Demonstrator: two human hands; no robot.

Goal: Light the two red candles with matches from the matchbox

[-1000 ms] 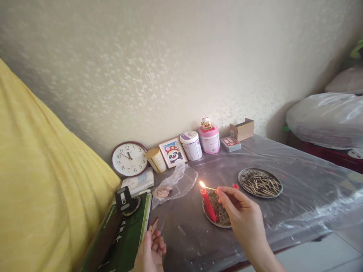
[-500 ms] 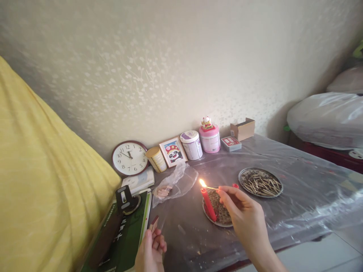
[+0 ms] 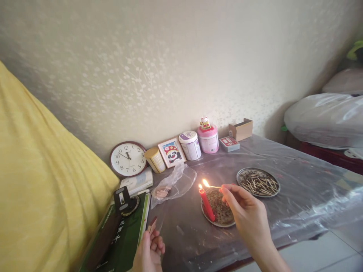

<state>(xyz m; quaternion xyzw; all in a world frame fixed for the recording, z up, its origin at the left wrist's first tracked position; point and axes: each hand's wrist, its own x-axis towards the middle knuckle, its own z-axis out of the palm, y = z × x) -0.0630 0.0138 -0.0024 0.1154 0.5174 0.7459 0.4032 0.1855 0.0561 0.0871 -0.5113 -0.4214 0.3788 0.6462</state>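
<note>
A burning match (image 3: 213, 186) is pinched between the thumb and fingertips of my right hand (image 3: 245, 207). Its flame is just right of a red candle (image 3: 207, 206), whose wick carries a small flame of its own. The candle stands tilted slightly left on a round metal plate (image 3: 219, 225) with a speckled brown surface, partly hidden behind my hand. A bit of red shows behind my right fingers, mostly covered. Lower left, my left hand (image 3: 149, 249) is closed around a small matchbox (image 3: 152, 225), its reddish-brown side up.
Used matchsticks fill a second round plate (image 3: 258, 183) on the plastic-covered table (image 3: 190, 241). A clear plastic bag (image 3: 173, 184) lies left of the candle; green books (image 3: 121, 234) bear a black stand (image 3: 124, 200). Along the wall are a clock (image 3: 128, 159), tins, a picture frame and boxes.
The candle's wick now burns with its own flame. My right hand has drawn the match slightly right, away from the wick. My left hand keeps its hold on the matchbox.
</note>
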